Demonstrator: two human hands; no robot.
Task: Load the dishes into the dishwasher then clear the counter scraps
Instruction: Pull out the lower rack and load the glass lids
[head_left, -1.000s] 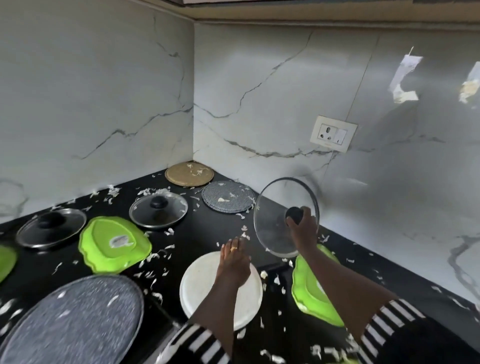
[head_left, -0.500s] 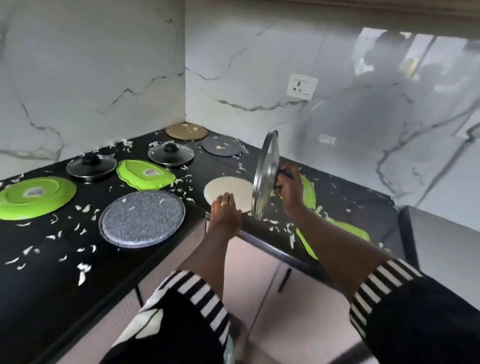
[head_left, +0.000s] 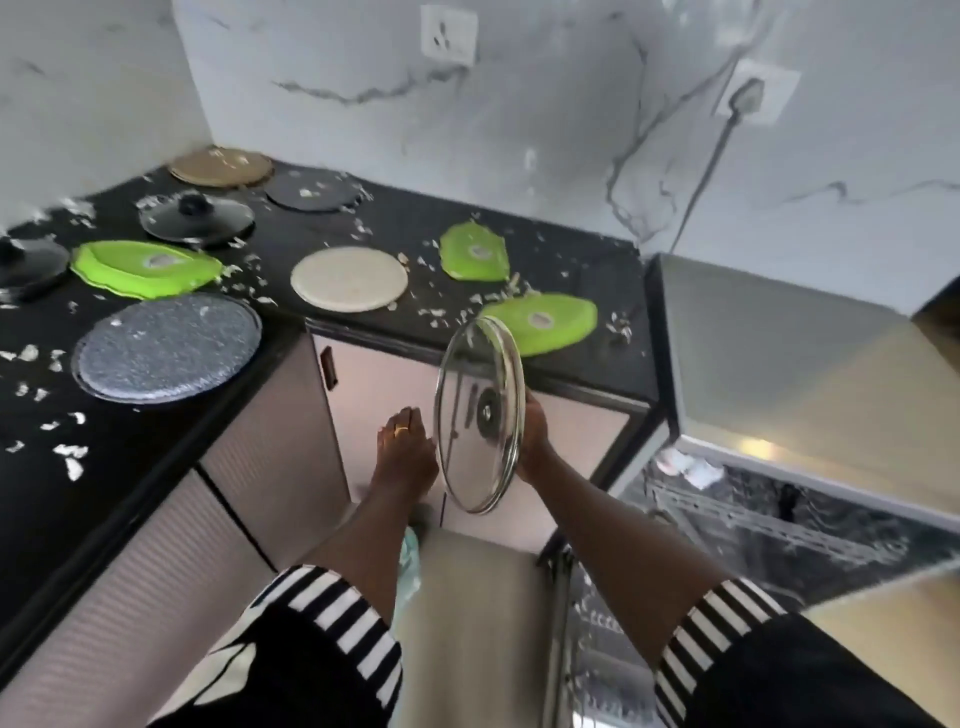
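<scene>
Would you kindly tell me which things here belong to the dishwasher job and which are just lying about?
Part of the job: glass lid, held in the right hand; white plate; grey speckled plate; green plate by the counter edge; scraps; open dishwasher.

Just there: wall socket; plug; cabinet door.

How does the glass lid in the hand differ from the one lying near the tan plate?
The held lid stands nearly on edge, gripped by the right hand; the counter lid lies flat on the counter. The held lid shows its underside; the counter lid shows its black knob on top. Both are round glass with metal rims.
</scene>
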